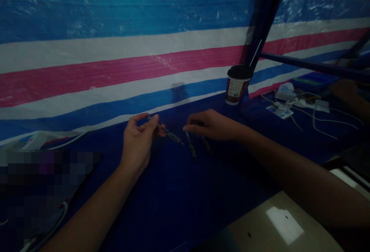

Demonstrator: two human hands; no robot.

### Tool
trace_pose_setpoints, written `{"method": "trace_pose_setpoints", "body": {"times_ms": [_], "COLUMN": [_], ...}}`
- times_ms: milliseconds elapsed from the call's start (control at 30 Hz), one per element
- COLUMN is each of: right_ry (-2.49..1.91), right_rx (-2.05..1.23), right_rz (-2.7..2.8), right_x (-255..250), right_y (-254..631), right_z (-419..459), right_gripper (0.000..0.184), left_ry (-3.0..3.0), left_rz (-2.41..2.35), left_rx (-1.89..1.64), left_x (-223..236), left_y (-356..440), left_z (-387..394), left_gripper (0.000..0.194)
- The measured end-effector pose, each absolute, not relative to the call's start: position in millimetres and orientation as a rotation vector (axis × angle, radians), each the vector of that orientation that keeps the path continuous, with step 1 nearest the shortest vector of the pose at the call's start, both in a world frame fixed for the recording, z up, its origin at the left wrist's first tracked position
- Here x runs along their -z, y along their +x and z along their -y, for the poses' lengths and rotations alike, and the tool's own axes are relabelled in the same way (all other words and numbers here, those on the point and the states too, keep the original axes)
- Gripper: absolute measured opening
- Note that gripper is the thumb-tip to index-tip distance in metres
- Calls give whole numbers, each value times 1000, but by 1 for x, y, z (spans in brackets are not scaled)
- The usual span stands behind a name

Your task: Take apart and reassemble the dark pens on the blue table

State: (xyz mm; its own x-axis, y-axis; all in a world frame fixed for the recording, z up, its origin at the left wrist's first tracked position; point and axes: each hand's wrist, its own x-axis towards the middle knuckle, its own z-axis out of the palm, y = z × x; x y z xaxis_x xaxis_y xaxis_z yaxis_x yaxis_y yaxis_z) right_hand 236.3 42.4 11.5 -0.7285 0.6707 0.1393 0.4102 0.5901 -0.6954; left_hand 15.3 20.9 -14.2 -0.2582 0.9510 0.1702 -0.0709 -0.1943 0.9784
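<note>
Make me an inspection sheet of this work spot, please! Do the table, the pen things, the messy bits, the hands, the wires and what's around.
Surface: dark blue tabletop, dimly lit.
Job's things: three pen-like items; first pen held, second pen and third pen near the right hand.
Clutter: lidded cup, upright; papers at right.
Hands: left hand grips the first pen; right fingertips are at the second pen's upper end, grip unclear.
Cables: white cables at right; another cable at left.
Surroundings: striped sheeting behind; dark blue post.
</note>
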Motion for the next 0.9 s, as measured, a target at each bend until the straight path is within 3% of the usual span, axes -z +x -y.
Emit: {"method": "trace_pose_setpoints", "body": {"times_ms": [200, 633, 900], "right_ry": [-1047, -1163, -1182], "right_rx": [-742, -477, -423], "right_rz": [2375, 2628, 2704], "right_x": [-8, -11, -16], "right_y": [240, 238, 234], "right_z": [-50, -41, -32], "right_gripper": [26, 21, 24], "left_ry": [1189, 1156, 1367], "left_rz": [-1291, -1500, -1575], "left_rx": [-1610, -1400, -1351], "left_x": [17, 20, 26], "left_y": [7, 10, 10], "left_z": [-28, -25, -25], "left_gripper": [27, 16, 24]}}
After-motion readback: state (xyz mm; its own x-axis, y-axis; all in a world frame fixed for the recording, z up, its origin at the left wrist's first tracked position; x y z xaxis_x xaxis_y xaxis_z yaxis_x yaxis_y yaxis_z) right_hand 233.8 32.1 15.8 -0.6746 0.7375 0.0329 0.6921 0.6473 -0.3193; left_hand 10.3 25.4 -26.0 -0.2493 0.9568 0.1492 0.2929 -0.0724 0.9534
